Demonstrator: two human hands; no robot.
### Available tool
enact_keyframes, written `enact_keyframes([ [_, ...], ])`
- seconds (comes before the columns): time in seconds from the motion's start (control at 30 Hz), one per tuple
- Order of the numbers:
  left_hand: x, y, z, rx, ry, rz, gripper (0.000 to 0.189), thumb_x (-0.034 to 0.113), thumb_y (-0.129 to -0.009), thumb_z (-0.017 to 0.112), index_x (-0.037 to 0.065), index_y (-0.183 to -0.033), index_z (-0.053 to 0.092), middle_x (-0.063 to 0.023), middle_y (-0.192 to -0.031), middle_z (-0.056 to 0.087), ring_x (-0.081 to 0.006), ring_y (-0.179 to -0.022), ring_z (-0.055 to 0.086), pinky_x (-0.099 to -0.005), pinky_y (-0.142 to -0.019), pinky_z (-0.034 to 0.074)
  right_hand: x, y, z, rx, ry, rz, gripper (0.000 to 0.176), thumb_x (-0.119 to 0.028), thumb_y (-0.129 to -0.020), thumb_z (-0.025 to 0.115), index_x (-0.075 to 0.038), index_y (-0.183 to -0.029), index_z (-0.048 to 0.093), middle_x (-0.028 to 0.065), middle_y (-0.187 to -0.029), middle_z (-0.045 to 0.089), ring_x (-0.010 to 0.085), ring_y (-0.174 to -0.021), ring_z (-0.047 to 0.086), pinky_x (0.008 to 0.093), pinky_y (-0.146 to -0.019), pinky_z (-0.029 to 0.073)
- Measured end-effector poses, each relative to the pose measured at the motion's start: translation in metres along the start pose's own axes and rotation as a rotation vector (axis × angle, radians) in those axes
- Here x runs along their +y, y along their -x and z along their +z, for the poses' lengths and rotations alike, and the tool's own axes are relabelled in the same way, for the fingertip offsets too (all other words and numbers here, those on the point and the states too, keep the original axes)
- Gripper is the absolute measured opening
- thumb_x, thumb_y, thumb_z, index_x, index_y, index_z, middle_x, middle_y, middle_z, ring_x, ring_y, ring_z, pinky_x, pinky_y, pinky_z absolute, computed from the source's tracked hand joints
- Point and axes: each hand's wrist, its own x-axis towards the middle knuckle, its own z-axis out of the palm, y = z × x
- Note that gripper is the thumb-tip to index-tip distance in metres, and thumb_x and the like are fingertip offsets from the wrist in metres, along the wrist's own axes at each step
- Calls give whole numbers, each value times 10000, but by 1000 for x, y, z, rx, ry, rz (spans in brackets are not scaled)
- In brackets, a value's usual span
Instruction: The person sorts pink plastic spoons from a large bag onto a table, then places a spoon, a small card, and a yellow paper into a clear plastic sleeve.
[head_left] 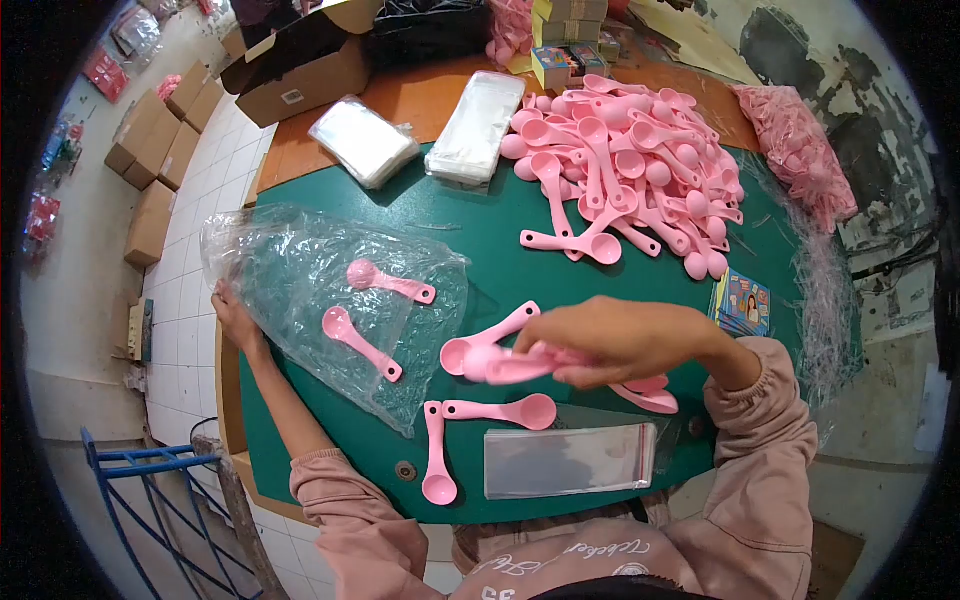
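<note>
My left hand (236,316) is closed on the left edge of a large clear plastic bag (290,250) spread over the table. Two pink measuring spoons (362,343) show in the bag's area. Over the middle of the table, my right hand (630,340) grips pink measuring spoons (500,366), smeared by motion; how many is hidden. Just behind them lies another pink spoon (487,338). Two more spoons (500,410) rest nearer me, their handle ends close together. Below my right wrist, further pink spoons (648,395) lie partly covered beside a stack of clear resealable bags (565,462).
A big heap of pink spoons (640,160) covers the back right of the green table (340,460). Two stacks of clear bags (365,142) lie at the back, near an opened cardboard box (300,75). Printed cards (742,302) sit right of my right hand.
</note>
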Motion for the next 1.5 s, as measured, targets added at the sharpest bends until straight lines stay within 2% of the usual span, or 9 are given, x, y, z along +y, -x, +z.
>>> enact_keyframes([
  [0.2,3,-1,0,-9,-37,-16,523,485,-869,329,30,-1063,495,-161,-1028,563,-311,-945,528,-369,-815,380,17,8,-4,136,-217,13,490,-252,-858,521,-25,-1243,318,54,-883,492,106,-771,476,245,-640,387],
  [0.73,7,4,-1,4,-36,1,502,476,-876,307,37,-1019,502,-166,-981,572,-323,-905,533,-383,-789,382,21,18,-2,85,-730,81,502,-186,-830,562,-13,-1237,323,37,-948,534,85,-818,491,222,-718,411],
  [0.9,8,5,-2,6,-43,10,515,487,-874,300,39,-1027,504,-166,-987,571,-327,-910,531,-386,-793,379,28,35,-46,243,-173,290,453,-180,-800,597,-9,-1176,412,44,-958,557,100,-868,511,224,-744,412],
  [1.0,4,1,-1,8,-65,21,519,491,-872,298,42,-1029,506,-167,-982,573,-330,-907,534,-386,-795,377,32,41,-71,413,-207,329,428,-168,-785,611,1,-1142,447,54,-933,575,116,-884,531,227,-761,413],
  [1.07,0,-4,-2,-28,-15,3,492,446,-884,356,18,-1068,516,-122,-984,566,-228,-890,536,-326,-788,407,20,43,-83,501,-242,283,407,-173,-783,614,10,-1115,466,61,-917,580,122,-904,533,232,-776,413],
  [1.23,0,-2,-2,-19,-43,20,485,440,-887,353,21,-1068,519,-118,-982,569,-226,-888,537,-322,-789,405,40,46,-117,388,-164,276,431,-157,-738,628,-11,-1109,462,48,-957,536,125,-871,487,266,-781,391],
  [1.33,4,2,-2,3,-89,39,499,459,-882,326,23,-1032,515,-150,-970,576,-289,-889,538,-361,-782,394,73,48,-134,868,986,256,392,-311,-788,572,3,-1015,516,123,-913,553,218,-886,521,318,-737,409],
  [1.43,4,0,1,22,-110,58,512,476,-876,302,23,-990,511,-183,-956,581,-351,-884,538,-402,-770,384,33,11,-96,828,1228,600,355,-275,-784,580,1,-1001,534,132,-927,561,258,-903,511,352,-742,410],
  [1.5,1,0,-1,17,-117,53,511,475,-877,303,21,-984,512,-185,-952,581,-353,-880,539,-402,-768,386,6,-16,-62,346,474,362,303,-216,-761,583,-55,-1016,551,128,-930,572,287,-865,536,368,-737,421],
])
